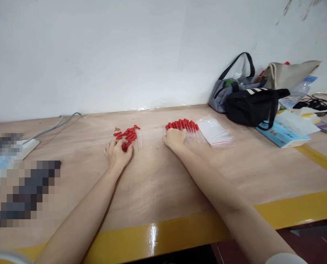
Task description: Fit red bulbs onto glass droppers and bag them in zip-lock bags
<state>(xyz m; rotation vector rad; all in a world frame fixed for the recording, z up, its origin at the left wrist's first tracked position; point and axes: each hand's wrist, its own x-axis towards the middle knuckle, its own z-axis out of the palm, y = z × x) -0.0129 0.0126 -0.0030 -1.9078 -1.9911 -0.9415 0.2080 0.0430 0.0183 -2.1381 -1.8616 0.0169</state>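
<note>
Loose red bulbs, like rubber dropper caps, lie in a small heap left of the middle. My left hand is at the near edge of this heap, with red showing between thumb and fingers, closed on a red bulb. Thin clear tubes are laid side by side in a row. At the row's right end my right hand is closed, its fingertips curled down and hidden. Just beyond and right of it are clear tubes fitted with red bulbs, lined up with the red ends away from me.
Clear plastic bags are stacked on the right. Farther right stand a striped bag, a black bag and a blue packet. A grey cable and a blurred dark object lie left. Yellow tape edges the table.
</note>
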